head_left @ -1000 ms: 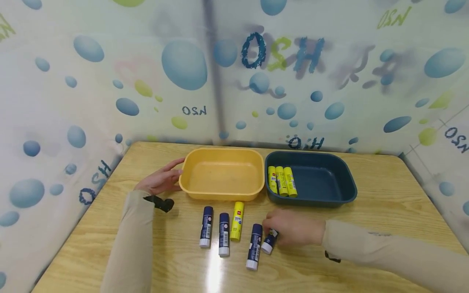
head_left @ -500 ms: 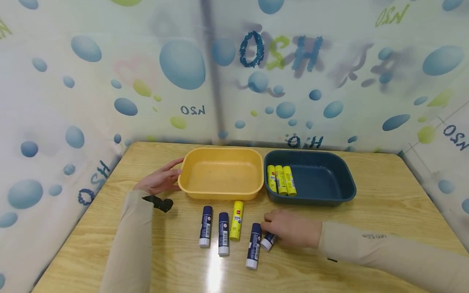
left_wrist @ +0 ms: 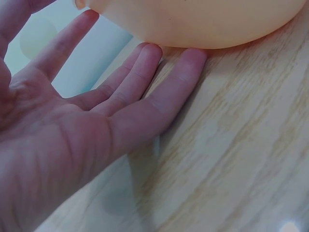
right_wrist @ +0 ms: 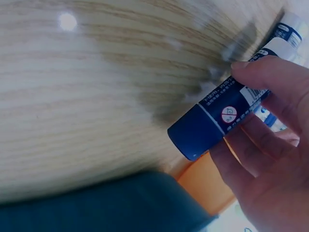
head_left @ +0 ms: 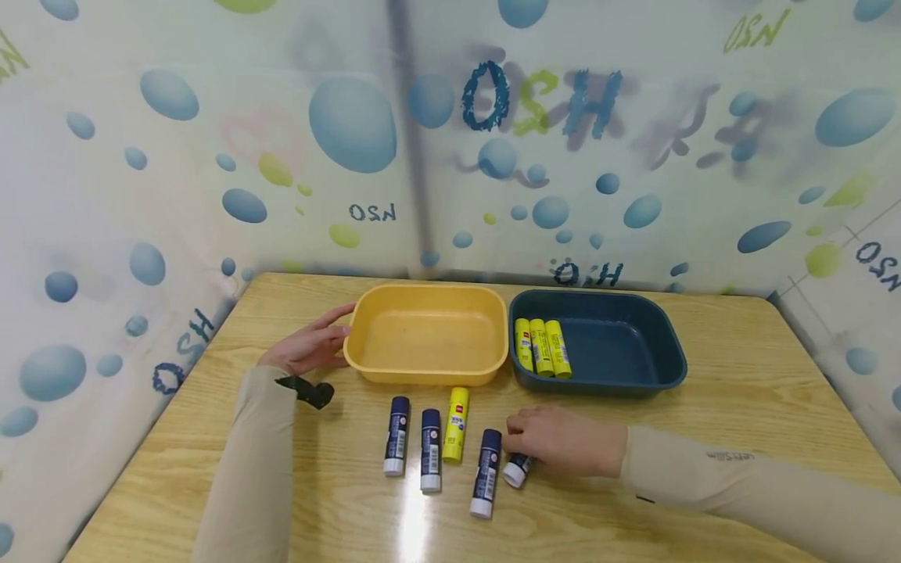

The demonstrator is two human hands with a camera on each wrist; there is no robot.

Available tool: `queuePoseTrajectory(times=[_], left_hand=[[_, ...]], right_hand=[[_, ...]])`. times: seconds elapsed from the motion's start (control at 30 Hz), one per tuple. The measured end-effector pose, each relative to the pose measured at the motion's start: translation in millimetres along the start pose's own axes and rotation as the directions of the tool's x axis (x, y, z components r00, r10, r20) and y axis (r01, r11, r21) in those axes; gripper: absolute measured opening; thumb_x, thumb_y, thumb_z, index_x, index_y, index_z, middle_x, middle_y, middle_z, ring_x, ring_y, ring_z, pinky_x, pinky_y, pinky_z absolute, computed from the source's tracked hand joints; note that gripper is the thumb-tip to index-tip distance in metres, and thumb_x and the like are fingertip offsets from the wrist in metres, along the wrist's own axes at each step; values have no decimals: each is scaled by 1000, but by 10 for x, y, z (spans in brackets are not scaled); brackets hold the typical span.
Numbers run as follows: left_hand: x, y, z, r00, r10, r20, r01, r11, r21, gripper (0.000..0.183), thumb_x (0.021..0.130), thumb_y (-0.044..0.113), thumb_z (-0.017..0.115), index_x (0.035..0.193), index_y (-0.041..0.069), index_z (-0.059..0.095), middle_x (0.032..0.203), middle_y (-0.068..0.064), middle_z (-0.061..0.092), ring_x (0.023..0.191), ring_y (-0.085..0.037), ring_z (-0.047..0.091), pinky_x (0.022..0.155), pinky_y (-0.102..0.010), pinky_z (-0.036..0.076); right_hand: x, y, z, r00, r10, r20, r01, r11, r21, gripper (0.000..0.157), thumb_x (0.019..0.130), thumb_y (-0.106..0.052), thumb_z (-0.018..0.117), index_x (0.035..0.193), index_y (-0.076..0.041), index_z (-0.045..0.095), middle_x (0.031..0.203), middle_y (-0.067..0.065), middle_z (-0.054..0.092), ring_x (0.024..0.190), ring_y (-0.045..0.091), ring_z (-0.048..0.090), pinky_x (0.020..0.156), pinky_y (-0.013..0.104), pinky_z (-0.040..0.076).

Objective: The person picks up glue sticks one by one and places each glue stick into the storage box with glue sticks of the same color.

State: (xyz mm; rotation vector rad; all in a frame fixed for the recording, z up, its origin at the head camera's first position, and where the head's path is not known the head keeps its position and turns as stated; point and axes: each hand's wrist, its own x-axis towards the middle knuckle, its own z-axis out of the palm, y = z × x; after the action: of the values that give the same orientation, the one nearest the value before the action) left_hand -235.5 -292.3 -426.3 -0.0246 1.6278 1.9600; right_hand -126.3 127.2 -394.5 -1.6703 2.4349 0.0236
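My left hand (head_left: 310, 348) rests against the left side of the yellow tray (head_left: 355, 352), its extended fingertips touching the wall in the left wrist view. My right hand (head_left: 566, 439) pinches a dark blue glue stick (right_wrist: 212, 118) with a white end between thumb and fingers, low over the table; in the head view the hand covers most of it. Just left of it lies another blue glue stick (head_left: 487, 473). Further left are two more blue glue sticks, one nearer (head_left: 430, 452) and one outermost (head_left: 396, 438), plus a yellow glue stick (head_left: 456, 426).
Right of the yellow tray and close against it stands a dark blue tray (head_left: 633, 352). Three yellow glue sticks lie side by side at its left end, the middle glue stick (head_left: 541, 348) among them. A patterned wall sheet (head_left: 436, 227) rises behind the wooden table (head_left: 746, 375).
My right hand has turned slightly over the glue stick, so less of the stick shows and lettering appears on the sleeve. The left hand and both trays stay put.
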Motion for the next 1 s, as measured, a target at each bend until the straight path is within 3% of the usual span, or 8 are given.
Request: queuePoseTrajectory(times=[0.13,0.33,0.8,1.0], left_hand=[[-8,9,-3,1000,6,12,-6,1000,-2,56,105,12,42,154,24,19,156,-13,17,121,-22,46,102,-57,35],[-14,14,-3,1000,4,23,-4,1000,-2,57,104,13,42,155,23,17,157,-14,15,121,-22,46,103,-58,32],[-5,7,9,1000,6,10,-6,1000,14,56,104,15,44,155,24,21,157,-13,18,121,-22,48,102,-58,34],[-7,7,8,1000,-1,12,0,1000,30,58,105,16,42,156,22,15,158,-15,15,122,-22,45,103,-59,31]], right_hand=[[-5,0,-65,1000,1,6,-1,1000,30,23,85,-12,74,105,-20,67,93,-5,55,80,7,48,68,20,45],[-11,7,-200,999,-25,-34,24,1000,-10,24,84,-13,75,106,-22,68,96,-5,57,83,8,50,73,21,48],[22,35,-421,1000,0,-31,-1,999,-45,26,87,-12,73,111,-21,71,103,-4,60,89,12,51,83,24,47],[60,73,-494,999,-10,-49,7,998,-67,25,86,-12,74,109,-19,70,103,-3,59,91,12,50,85,25,47]])
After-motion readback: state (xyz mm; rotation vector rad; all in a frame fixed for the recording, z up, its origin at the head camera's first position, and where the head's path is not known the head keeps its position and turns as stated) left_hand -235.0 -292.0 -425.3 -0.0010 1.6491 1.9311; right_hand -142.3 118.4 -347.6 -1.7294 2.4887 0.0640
